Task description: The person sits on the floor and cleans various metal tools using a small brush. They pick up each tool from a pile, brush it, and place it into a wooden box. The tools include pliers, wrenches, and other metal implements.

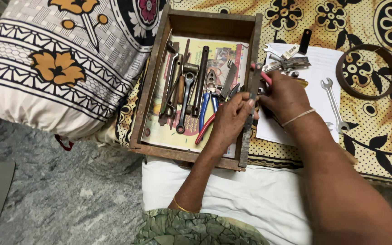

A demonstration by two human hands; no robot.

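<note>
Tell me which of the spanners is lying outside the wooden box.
The silver open-ended spanner on the white paper, right of the right hand. The other spanner lies inside the wooden box among the tools.

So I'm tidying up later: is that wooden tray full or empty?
Partly full. The wooden tray holds spanners and pliers over its left and middle, with printed paper lining still showing.

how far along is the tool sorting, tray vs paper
Looks partway. Done: the wooden tray already holds a row of spanners, rods and blue-handled pliers. In hand: both hands, left and right, grip a dark flat tool over the tray's right wall. Left: a spanner and a small pile of metal bits lie on the white paper, a rusty ring beside it.
</note>
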